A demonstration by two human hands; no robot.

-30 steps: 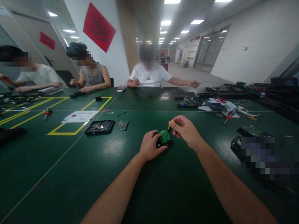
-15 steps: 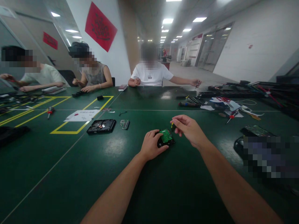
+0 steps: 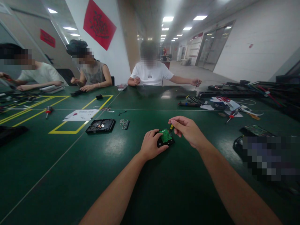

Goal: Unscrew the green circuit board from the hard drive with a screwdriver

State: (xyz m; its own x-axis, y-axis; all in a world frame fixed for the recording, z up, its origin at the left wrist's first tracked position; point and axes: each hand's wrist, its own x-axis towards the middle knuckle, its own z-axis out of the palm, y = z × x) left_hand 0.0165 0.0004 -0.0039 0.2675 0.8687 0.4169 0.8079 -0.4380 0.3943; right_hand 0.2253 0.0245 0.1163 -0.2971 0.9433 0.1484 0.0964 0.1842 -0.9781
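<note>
On the green table just ahead of me lies a small black device with a green circuit board (image 3: 166, 135) on top, much like a hard drive. My left hand (image 3: 152, 144) grips its left side, fingers over the back and top, thumb along the front edge. Between the fingertips of my right hand (image 3: 185, 129) is a small screwdriver (image 3: 172, 127) with a yellow and black handle. It points down at the board's right part; whether its tip sits in a screw is too small to tell.
Left of the device are a small circuit board (image 3: 124, 124) and a black plastic housing (image 3: 100, 126). A black device (image 3: 257, 131) and a red-handled screwdriver (image 3: 231, 116) lie to the right. Cables and tools fill the back right. Several people sit across the table, one in a white T-shirt (image 3: 150, 73).
The screwdriver has turned slightly in my right fingers, and more of its yellow handle shows. My left hand stays on the device. The view has shifted a little.
</note>
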